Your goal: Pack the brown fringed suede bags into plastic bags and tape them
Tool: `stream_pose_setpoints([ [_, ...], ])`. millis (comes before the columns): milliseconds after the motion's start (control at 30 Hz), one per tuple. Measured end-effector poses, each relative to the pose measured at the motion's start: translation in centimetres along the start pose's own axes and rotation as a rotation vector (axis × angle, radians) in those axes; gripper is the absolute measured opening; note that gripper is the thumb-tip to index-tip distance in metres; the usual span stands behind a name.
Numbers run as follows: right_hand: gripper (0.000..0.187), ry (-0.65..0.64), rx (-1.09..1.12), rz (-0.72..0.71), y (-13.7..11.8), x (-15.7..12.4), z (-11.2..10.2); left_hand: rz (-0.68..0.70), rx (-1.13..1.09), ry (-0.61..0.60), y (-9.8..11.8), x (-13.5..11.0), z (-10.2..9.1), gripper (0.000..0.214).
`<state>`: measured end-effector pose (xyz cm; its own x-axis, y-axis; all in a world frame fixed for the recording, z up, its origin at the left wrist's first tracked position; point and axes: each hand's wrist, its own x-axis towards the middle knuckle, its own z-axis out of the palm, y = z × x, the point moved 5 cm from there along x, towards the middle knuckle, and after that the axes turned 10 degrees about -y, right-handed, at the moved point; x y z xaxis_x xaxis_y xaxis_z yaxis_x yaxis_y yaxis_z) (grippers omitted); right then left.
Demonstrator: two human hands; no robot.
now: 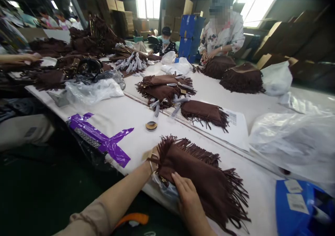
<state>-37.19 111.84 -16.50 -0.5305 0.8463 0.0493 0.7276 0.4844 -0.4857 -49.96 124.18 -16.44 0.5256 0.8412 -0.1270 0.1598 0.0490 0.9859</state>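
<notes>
A dark brown fringed bag [201, 176] lies in front of me at the table's near edge, its fringe spread along the far and right sides. My left hand reaches into or behind the bag's left end. Only the forearm and wrist [146, 171] show, with a bangle, and the fingers are hidden. Flat on the bag's near side rests my right hand [187, 192], its fingers stretched out. Clear plastic and a bit of gold-coloured metal [164, 183] peek out beneath the bag's near edge. Beige paper [150, 154] shows by the left wrist.
Beyond the bag are a small round dish [151, 125], another fringed bag [204, 112] and a pile of them [164, 87]. Purple tape [104, 141] marks the left edge. Plastic bags [290, 138] and a blue container [293, 208] stand right. A co-worker [222, 33] handles bags across the table.
</notes>
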Motion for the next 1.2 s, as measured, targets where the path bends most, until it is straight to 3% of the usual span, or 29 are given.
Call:
stream_pose_setpoints([
  [67, 0.082, -0.002, -0.032, 0.015, 0.0, -0.4, 0.5, 0.019, 0.142, 0.022, 0.6, 0.9, 1.8, 0.042],
  [167, 0.059, 0.009, -0.061, -0.012, 0.0, -1.5, 0.5, 0.071, 0.561, 0.031, 0.9, 1.8, 5.1, 0.046],
  [233, 0.055, -0.006, -0.068, -0.049, 0.3, -2.6, 0.0, 0.09, 0.804, 0.021, 0.7, 2.1, 6.5, 0.046],
  [367, 0.06, -0.029, -0.106, -0.03, 2.4, -6.2, -1.5, 0.137, 0.866, -0.063, 0.8, 2.2, 7.2, 0.043],
  [500, 0.055, 0.02, -0.011, 0.2, 5.0, -11.2, -3.0, 0.268, 0.857, -0.125, 2.8, 1.8, 9.4, 0.042],
  [600, 0.044, 0.217, 0.242, 0.458, 6.3, -15.6, -4.1, 0.427, 0.93, -0.404, 4.1, 0.3, 14.1, 0.047],
  [700, 0.039, 0.503, 0.709, 0.746, 7.3, -20.3, -3.8, 0.457, 1.034, -0.681, 3.6, -1.5, 18.8, 0.067],
  [800, 0.048, 0.627, 1.268, 0.878, 7.3, -22.8, -1.7, 0.421, 1.141, -0.715, 2.2, -1.6, 21.3, 0.071],
  [900, 0.061, 0.564, 1.685, 0.821, 6.6, -22.5, -0.5, 0.436, 1.163, -0.69, 1.7, -0.7, 22.0, 0.059],
  [1000, 0.078, 0.427, 1.924, 0.562, 5.7, -19.5, -1.3, 0.483, 1.114, -0.643, 2.5, -0.2, 21.4, 0.054],
  [1100, 0.088, 0.433, 1.921, 0.325, 6.3, -15.4, -3.1, 0.551, 1.072, -0.569, 4.1, -0.6, 20.8, 0.057],
  [1200, 0.085, 0.588, 1.838, 0.28, 9.2, -12.0, -4.4, 0.617, 1.042, -0.528, 5.1, -1.4, 20.7, 0.062],
])
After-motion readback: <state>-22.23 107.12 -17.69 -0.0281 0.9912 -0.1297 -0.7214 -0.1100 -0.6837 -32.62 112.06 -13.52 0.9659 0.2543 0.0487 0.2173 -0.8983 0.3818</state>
